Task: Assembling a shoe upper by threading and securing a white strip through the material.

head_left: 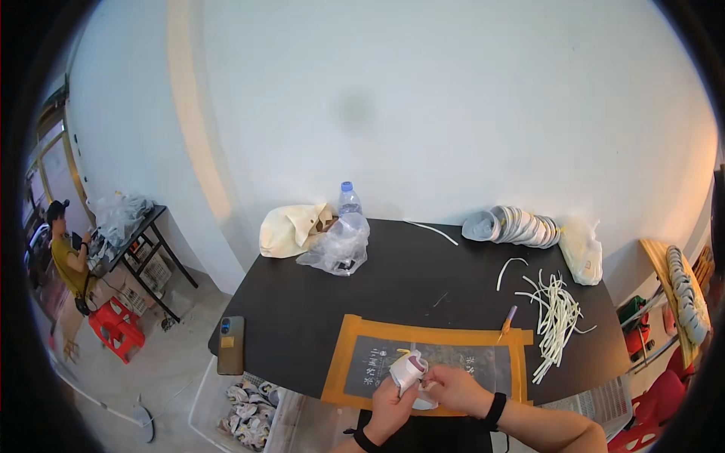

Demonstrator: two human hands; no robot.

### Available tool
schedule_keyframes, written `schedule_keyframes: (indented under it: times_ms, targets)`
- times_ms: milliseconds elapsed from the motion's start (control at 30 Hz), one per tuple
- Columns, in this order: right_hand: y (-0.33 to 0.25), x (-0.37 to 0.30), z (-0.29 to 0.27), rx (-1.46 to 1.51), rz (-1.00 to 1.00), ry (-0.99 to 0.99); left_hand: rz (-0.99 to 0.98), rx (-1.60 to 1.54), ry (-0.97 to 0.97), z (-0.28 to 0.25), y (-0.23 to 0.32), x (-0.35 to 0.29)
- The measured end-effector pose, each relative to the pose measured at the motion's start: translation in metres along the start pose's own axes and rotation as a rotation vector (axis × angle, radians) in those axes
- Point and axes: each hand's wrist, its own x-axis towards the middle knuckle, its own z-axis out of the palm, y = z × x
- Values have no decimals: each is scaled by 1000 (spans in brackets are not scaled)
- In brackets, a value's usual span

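Black table, white piece between hands

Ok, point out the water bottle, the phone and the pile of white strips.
water bottle (pixel 347 198): head view, on its upper body below the blue cap.
phone (pixel 231 345): head view, middle of its back, at the table's left edge.
pile of white strips (pixel 556 317): head view, middle of the bundle.

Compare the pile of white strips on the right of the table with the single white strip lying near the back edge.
The pile of white strips is a loose bundle of many pieces fanned across one another; the single strip lies alone. The pile sits near the front right, beside a small pen-like tool; the single strip sits near the wall, between the plastic bag and the stack of round pieces. Both are thin, white, and rest on the black table.
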Motion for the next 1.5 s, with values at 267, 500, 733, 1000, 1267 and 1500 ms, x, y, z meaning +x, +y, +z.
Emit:
schedule_keyframes:
  times_ms: [267,500,733,1000,1267,1500]
  targets:
    - [25,20,13,431,229,-85,35,6,-9,-1,-4,-3]
    - [-6,8,14,-148,0,30,40,7,39,-3,12,-2]
    - [-48,-36,-33,-403,-105,-21,-253,-246,52,-16,20,5]
    - [-26,-8,-41,455,-20,48,-317,-932,-170,-35,27,-2]
    - [4,-3,10,332,-401,12,-542,-1010,-47,-39,31,-32]
    - [-7,2,15,261,-285,-171,-487,-939,-21,-39,35,-33]
